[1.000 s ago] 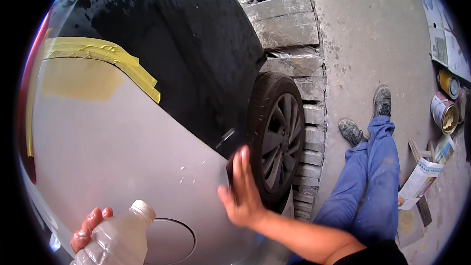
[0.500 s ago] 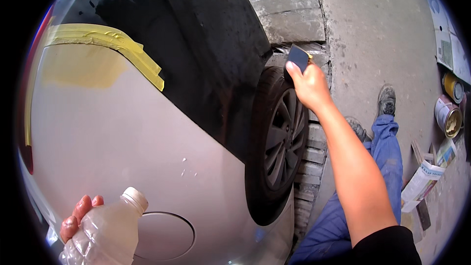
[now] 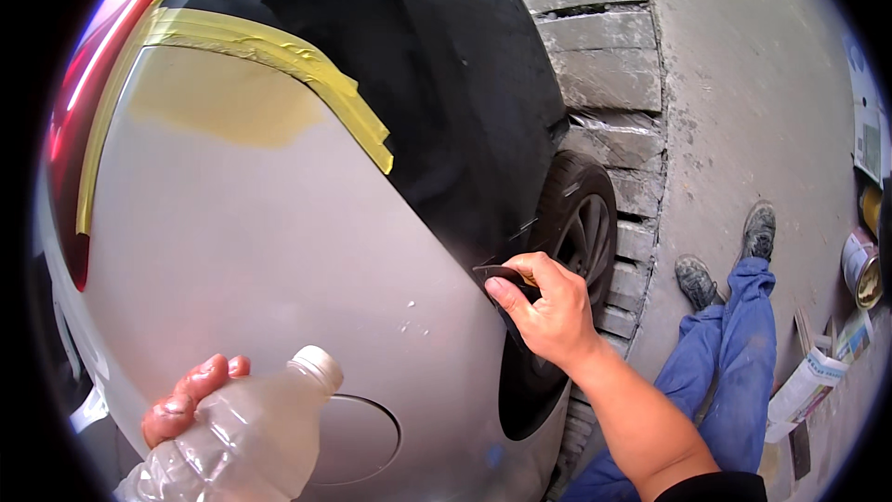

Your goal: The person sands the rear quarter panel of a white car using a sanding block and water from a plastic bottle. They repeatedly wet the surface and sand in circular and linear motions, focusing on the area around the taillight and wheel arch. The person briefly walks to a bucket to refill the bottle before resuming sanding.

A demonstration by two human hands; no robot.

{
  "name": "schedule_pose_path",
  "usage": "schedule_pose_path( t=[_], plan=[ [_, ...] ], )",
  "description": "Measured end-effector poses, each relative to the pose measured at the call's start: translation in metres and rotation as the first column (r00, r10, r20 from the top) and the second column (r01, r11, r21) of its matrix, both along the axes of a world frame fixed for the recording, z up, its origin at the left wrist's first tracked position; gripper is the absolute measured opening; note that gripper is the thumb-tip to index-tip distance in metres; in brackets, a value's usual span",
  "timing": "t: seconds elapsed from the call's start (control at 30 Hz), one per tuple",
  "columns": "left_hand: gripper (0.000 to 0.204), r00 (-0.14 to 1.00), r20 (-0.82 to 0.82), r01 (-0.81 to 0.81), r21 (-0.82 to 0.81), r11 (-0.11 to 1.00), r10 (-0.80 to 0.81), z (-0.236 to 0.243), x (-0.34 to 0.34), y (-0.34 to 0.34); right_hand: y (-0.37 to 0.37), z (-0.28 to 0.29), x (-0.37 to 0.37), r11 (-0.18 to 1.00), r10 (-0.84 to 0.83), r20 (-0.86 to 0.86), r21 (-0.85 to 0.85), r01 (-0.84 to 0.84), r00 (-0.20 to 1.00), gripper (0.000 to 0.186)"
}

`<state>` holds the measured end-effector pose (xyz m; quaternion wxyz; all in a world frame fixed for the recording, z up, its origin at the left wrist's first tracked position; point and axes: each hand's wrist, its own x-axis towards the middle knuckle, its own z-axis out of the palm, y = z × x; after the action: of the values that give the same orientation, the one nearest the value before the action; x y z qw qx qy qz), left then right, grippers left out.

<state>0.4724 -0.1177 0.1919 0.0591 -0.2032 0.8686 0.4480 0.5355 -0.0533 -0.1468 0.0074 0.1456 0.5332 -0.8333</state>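
My left hand [image 3: 190, 400] is wrapped round a plastic bottle [image 3: 246, 437] of cloudy liquid with a white cap, at the lower left. My right hand [image 3: 553, 316] grips a thin dark pad [image 3: 494, 273] with some yellow at its back, against the seam between the silver car panel [image 3: 232, 251] and the black panel [image 3: 437, 93]. Yellow masking tape [image 3: 344, 93] lines the upper edge of the silver panel around a tan patch [image 3: 223, 102]. A red tail light [image 3: 102, 84] is at the left, a fuel flap [image 3: 358, 428] beside the bottle.
The wheel [image 3: 581, 214] stands beside grey slabs [image 3: 599, 74] along a concrete floor [image 3: 743, 102]. My legs [image 3: 743, 353] and shoes [image 3: 697, 281] are at the right. Paint cans [image 3: 859, 265], cardboard [image 3: 869, 121] and newspaper [image 3: 804, 390] lie along the right side.
My right hand swung up past the wheel with the pad, then came back down and left to the panel seam. The view has shifted; my left hand still holds the bottle.
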Motion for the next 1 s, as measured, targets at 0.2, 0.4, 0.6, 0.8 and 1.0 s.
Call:
schedule_pose_path(
  t=[0.2, 0.4, 0.6, 0.8, 1.0],
  plan=[
    [0.016, 0.99, -0.014, 0.139, 0.025, 0.99, -0.139, -0.006, -0.002, 0.007, -0.004, 0.008, -0.028, 0.993, -0.008, -0.05, 0.117, 0.014, 0.999, 0.025],
    [0.025, 0.899, 0.029, 0.438, -0.043, 0.898, -0.437, -0.008, -0.004, -0.007, 0.005, 0.027, -0.083, 0.976, -0.052, -0.148, 0.204, 0.082, 0.988, 0.022],
    [0.05, 0.945, 0.009, 0.327, -0.083, 0.941, -0.328, 0.002, 0.009, -0.014, 0.01, 0.03, -0.089, 0.988, 0.065, -0.148, 0.146, -0.043, 0.987, 0.021],
    [0.091, 0.883, 0.109, 0.469, -0.214, 0.857, -0.456, 0.002, 0.012, -0.001, 0.017, 0.024, -0.103, 0.986, 0.123, -0.262, 0.144, -0.088, 0.957, 0.017],
    [0.074, 0.967, 0.116, 0.236, -0.076, 0.969, -0.227, 0.005, 0.015, 0.008, 0.013, 0.021, -0.091, 0.985, 0.105, -0.241, 0.157, -0.068, 0.965, 0.016]
  ],
)
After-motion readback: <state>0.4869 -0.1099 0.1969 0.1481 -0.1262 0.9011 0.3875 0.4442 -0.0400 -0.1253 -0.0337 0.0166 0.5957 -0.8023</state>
